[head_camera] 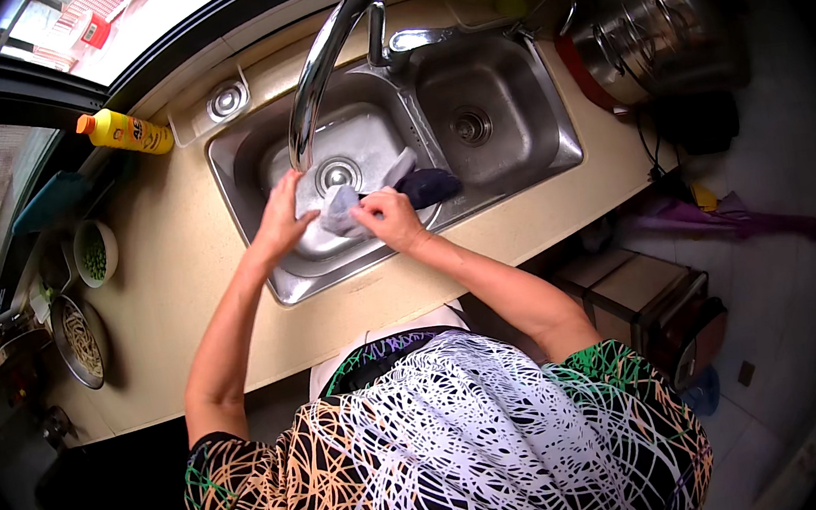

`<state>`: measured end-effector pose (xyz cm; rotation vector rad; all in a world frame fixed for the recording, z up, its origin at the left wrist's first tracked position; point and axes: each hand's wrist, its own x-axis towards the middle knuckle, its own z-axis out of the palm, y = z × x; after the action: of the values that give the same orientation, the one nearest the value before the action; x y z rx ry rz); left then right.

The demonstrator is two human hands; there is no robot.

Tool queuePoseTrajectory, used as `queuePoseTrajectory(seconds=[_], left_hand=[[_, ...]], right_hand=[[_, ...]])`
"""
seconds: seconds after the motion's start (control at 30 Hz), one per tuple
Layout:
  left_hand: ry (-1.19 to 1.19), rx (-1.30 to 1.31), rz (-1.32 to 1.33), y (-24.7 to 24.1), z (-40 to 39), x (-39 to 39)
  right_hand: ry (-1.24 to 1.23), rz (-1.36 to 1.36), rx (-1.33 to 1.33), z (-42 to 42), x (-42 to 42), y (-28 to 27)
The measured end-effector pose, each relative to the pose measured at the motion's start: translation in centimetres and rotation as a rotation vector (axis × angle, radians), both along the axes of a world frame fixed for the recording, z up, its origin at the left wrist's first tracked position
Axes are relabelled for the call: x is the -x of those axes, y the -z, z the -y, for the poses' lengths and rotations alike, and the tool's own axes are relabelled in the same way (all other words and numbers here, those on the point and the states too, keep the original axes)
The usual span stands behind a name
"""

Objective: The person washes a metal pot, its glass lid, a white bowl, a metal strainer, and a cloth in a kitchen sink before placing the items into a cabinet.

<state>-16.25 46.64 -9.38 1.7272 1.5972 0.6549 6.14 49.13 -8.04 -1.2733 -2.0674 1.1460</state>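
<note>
A stainless steel double sink (283, 284) lies before me under a curved chrome faucet (311, 69). My left hand (285, 220) is at the faucet's spout end over the left basin, fingers apart, its thumb towards the cloth. My right hand (390, 218) pinches a light grey wet cloth item (340, 212) above the same basin, near the drain. A second light grey piece (400, 167) and a dark navy cloth item (430, 187) lie beside the right hand, over the divider between the basins. Whether these pieces are joined is hidden by the hand.
On the counter (180, 311) stand a yellow bottle (126, 132), a clear tray with a metal strainer (226, 102), a bowl of green vegetables (95, 253) and an oval dish of pale strips (82, 341). A large metal pot (655, 38) stands right of the sink.
</note>
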Motion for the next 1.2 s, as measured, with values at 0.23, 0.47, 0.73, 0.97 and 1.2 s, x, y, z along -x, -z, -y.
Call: queuePoseTrajectory(seconds=[0.23, 0.47, 0.73, 0.97, 1.2], left_hand=[[-0.291, 0.582, 0.825, 5.3, 4.4, -2.5], [0.125, 0.241, 0.191, -0.9, 5.6, 0.2], [-0.136, 0.086, -0.405, -0.6, 2.9, 1.5], [-0.111, 0.154, -0.307, 3.3, 1.9, -7.3], [-0.025, 0.228, -0.311, 4.2, 1.7, -10.6]], right_hand=[[-0.030, -0.168, 0.198, -1.5, 0.1, -1.0], [-0.369, -0.005, 0.480, -3.5, -2.8, -4.1], [-0.315, 0.410, -0.371, -8.8, -1.3, -6.3], [-0.228, 0.856, -0.185, -5.3, -4.0, 4.0], [-0.350, 1.008, -0.286, -2.8, -3.1, 3.0]])
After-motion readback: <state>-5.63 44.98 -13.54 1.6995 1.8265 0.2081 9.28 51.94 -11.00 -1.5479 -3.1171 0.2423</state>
